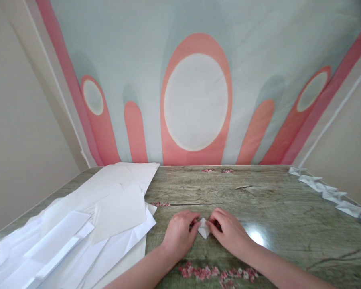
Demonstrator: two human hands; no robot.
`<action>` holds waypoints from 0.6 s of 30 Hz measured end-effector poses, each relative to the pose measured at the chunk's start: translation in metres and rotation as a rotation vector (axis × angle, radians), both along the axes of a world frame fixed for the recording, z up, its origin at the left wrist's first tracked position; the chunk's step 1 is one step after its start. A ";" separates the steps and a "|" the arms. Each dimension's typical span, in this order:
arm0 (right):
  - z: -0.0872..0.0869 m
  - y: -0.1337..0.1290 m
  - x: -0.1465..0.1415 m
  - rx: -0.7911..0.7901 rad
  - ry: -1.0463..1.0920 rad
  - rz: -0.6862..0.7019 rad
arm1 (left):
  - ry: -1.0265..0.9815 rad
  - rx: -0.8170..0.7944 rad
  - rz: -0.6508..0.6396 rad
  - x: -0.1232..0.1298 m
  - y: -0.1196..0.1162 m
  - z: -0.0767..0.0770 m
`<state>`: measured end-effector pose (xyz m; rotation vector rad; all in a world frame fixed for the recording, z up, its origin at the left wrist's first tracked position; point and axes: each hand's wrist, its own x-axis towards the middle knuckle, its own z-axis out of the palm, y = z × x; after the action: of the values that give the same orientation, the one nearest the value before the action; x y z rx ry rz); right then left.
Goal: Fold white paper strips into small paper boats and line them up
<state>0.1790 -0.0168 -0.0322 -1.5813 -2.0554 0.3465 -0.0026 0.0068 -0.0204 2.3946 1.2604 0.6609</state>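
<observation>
1. Paper piece [205, 230], white and folded, sits between both hands over the wood-patterned table [186, 184].
2. Left hand [181, 230] pinches its left side, thumb against fingers.
3. Right hand [228, 229] clamps its right side likewise.
4. White sheets [120, 214] heap at left; folded shapes [333, 196] line the right edge.

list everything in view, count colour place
Table: one, greyish wood, below
Paper sheets: many, white, piled on table's left
Small folded paper: one, white, front centre
Folded paper pieces: about six, white, row along right edge
Flower prints: several, pink, on table
Backdrop: one, pale blue and coral, behind table
Side walls: two, beige, both sides
Left hand: one, bare, at small folded paper's left
Right hand: one, bare, at small folded paper's right
</observation>
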 end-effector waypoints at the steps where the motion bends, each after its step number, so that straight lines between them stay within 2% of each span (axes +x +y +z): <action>1: 0.000 0.000 0.000 -0.003 -0.010 -0.007 | 0.006 0.006 -0.001 0.000 0.000 0.000; 18: -0.002 0.004 -0.002 0.012 -0.114 -0.042 | 0.074 0.063 -0.050 0.000 0.000 0.003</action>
<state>0.1772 -0.0128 -0.0338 -1.6692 -2.1012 0.2336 -0.0026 0.0064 -0.0169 2.5147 1.2209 0.6114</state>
